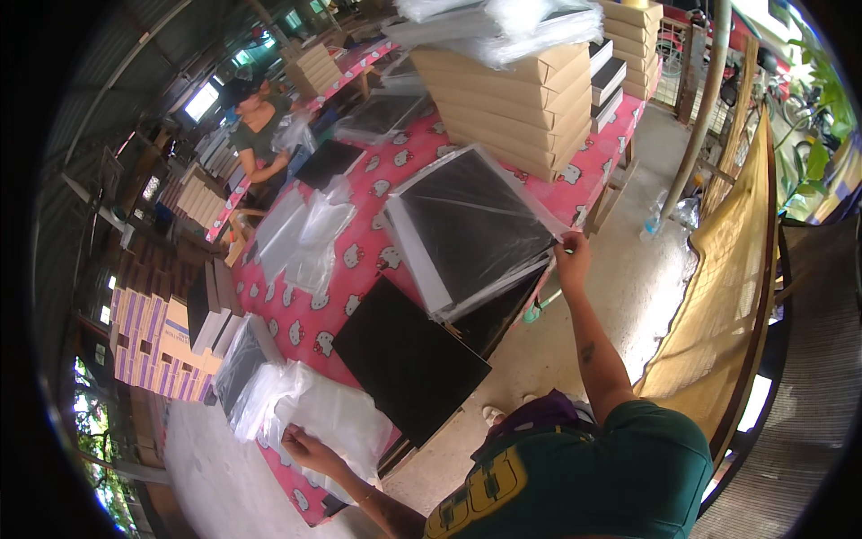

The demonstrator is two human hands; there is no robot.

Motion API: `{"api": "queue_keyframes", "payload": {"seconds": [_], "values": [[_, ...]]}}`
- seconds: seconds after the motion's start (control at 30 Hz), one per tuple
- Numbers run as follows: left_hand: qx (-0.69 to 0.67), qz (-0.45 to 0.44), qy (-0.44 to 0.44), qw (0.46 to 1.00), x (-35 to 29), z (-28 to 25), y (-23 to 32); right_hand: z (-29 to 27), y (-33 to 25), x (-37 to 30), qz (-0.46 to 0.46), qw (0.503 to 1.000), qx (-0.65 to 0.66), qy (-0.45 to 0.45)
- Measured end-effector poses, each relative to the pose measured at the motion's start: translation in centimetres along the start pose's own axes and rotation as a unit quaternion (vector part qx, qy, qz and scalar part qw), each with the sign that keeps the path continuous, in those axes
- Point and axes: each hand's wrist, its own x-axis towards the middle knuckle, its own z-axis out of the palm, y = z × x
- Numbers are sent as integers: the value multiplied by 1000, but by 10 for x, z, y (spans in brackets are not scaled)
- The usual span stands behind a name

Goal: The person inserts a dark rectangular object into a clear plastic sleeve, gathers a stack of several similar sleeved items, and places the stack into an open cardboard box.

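Note:
My right hand (572,255) is closed on the right corner of a clear plastic sleeve (395,235) around a stack of black and white sheets (485,229), which lies on the pink table. At the near end, my left hand (312,452) has its fingers pinched at a pile of clear plastic bags (334,415). A bare black panel (409,359) lies flat between my hands, its near edge at the table's edge. Beyond it, more loose clear bags (310,229) are spread on the cloth.
A tall stack of brown paper-wrapped packs (494,103) stands at the far side, topped with plastic-covered sheets (503,27). Cartons (153,346) are piled left of the table (359,256). A co-worker (260,135) handles plastic farther off. A pole (702,117) rises on the right.

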Motion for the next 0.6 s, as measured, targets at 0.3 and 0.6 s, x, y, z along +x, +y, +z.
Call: {"api": "queue_keyframes", "payload": {"seconds": [0.3,0.6], "values": [[-60,40,28,997,-3,-10,-12,15,-3,7,-56,992,-107,44],[-212,-8,-253,944,-49,61,90,75,-200,-214,310,571,298,-699]]}}
